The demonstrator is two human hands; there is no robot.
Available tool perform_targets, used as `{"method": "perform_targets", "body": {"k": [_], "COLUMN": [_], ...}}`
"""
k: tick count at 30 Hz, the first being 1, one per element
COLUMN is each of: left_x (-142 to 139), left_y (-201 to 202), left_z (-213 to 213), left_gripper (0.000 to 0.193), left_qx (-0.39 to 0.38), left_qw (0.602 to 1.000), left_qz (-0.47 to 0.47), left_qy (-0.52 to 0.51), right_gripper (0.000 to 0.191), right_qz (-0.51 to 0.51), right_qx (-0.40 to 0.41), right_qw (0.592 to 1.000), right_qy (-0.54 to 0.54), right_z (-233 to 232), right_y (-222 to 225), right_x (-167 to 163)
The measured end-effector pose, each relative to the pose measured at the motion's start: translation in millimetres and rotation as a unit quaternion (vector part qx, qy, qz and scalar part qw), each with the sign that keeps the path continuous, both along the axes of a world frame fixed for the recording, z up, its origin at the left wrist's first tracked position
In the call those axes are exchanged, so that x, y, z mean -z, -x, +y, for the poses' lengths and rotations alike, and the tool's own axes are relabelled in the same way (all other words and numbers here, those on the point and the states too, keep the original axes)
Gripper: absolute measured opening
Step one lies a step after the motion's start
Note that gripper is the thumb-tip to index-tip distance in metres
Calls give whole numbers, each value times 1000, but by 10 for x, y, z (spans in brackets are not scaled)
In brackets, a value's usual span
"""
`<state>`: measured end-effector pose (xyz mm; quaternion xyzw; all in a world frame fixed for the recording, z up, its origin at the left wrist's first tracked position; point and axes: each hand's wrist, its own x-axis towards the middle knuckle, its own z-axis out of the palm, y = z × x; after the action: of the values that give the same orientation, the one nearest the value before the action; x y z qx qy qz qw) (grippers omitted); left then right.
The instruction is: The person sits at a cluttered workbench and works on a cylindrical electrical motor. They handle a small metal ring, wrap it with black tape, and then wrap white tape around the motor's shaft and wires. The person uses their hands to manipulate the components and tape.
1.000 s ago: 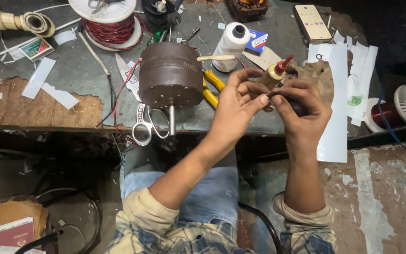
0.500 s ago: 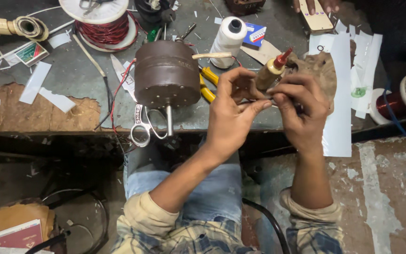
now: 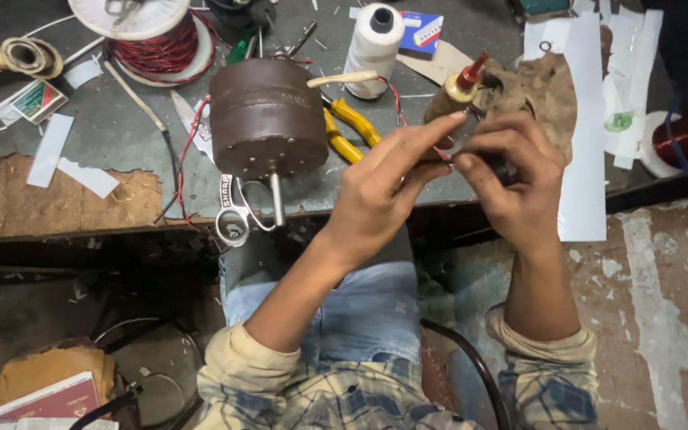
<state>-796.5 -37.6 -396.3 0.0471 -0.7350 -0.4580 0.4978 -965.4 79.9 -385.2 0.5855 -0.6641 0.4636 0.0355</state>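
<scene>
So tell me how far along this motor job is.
Done: the brown motor sits cased on the bench, red leads trailing out. In hand: left hand and right hand pinch something small between fingertips, too hidden to identify. Left: pliers and scissors lie unused.

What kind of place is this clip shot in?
Probably a small motor-repair or rewinding workshop: a worn bench carries a brown motor housing, a spool of red winding wire, yellow-handled pliers and scissors.
</scene>
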Motion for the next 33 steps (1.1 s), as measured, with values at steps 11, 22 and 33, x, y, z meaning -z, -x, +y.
{"method": "perform_targets", "body": {"k": [11,22,33], "left_x": [205,253,-58], "left_y": [-165,-338,-302], "left_z": [-98,-65,-163], "left_gripper": [56,58,23], "left_qx": [151,138,88], "left_qw": [917,913,979], "left_qz": [126,81,-179], "left_qy": [-348,-375,33], "right_gripper": [22,19,19], "right_qz": [-65,-65,66], "right_qx": [27,39,62], "right_qw": [996,997,994], "right_qy": [-62,-31,60], "right_z": [111,178,229], "right_y": [-171,-492,-399], "right_x": [279,407,282]}}
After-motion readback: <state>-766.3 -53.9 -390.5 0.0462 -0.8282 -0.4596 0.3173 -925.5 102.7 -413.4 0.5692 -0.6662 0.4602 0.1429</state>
